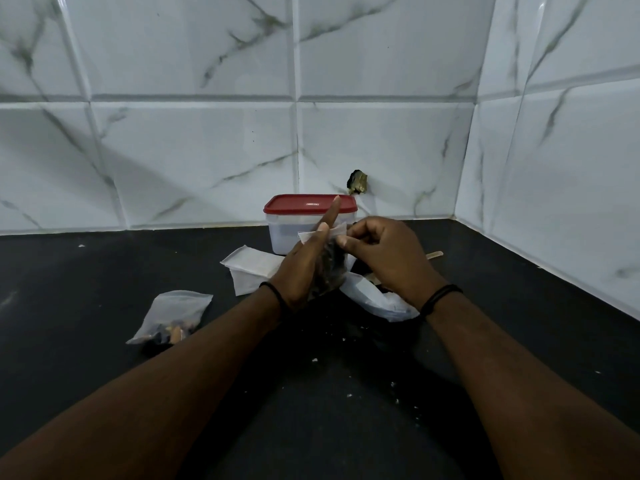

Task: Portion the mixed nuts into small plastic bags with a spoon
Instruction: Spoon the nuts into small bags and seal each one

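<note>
Far left of the fingers, on the dark bench (104,393): one filled bag (173,315), lying flat with nuts pooled at its lower end. Just left, a stack of empty bags (249,268). Left hand (304,268), fingers straight, pressed flat against the nut-filled bag in hand (330,268). Right hand (388,258), fingers curled, pinching that bag's top strip. Behind, a red-lidded container (310,216). Right of the fingers, a pale stick-like handle (434,254), possibly the spoon. Thin, soft, slippery film, bottom-heavy with loose nuts; best taken by the top seam, belly supported.
</note>
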### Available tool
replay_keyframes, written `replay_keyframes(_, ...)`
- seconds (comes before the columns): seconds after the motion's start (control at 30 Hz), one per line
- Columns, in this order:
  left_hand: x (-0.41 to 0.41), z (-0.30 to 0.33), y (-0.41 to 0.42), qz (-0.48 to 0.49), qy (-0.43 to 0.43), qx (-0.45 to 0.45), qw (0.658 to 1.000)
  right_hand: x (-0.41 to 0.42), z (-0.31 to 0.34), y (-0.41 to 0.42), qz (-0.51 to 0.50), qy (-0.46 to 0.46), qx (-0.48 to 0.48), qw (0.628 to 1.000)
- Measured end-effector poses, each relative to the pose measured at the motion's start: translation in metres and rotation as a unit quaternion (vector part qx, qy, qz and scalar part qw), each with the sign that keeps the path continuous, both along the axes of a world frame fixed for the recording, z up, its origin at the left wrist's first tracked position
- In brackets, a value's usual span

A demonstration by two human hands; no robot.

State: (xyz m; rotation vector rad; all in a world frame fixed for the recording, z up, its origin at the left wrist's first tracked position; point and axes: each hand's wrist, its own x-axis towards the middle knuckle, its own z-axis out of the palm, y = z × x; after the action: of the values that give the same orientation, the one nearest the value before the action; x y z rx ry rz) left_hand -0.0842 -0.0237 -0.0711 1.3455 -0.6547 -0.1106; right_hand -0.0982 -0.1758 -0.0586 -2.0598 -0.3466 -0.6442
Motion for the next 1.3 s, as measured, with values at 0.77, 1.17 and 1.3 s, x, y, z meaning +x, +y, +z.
replay_keyframes(0.77,0.022,-0.008,0.012,0.304,-0.225,0.11,0.919,-0.002,0.003,-0.001,-0.008,0.018,0.033,0.999)
replay_keyframes(1.17,0.016,-0.005,0.011,0.227,-0.083,0.002,0.97,-0.002,0.003,0.0,-0.008,0.027,0.003,1.0)
replay_keyframes(1.3,0.015,-0.004,0.015,0.224,-0.07,0.003,0.972,-0.001,0.004,-0.004,0.001,0.042,0.016,0.999)
